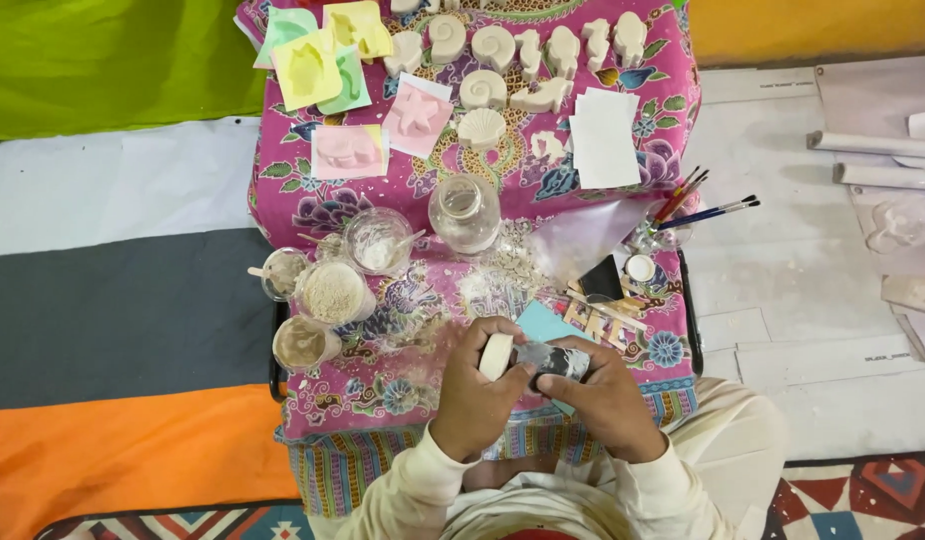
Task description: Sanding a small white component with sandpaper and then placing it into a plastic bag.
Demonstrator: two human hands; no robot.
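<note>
Hands meet over the table: left hand (478,385) grips a white cast (497,355), right hand (603,395) a dark block (553,360).

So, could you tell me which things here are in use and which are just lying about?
In use:
left hand
right hand
white piece
dark scrap

Lying about:
jar
powder cups
brushes
shell casts
moulds
paper
</note>
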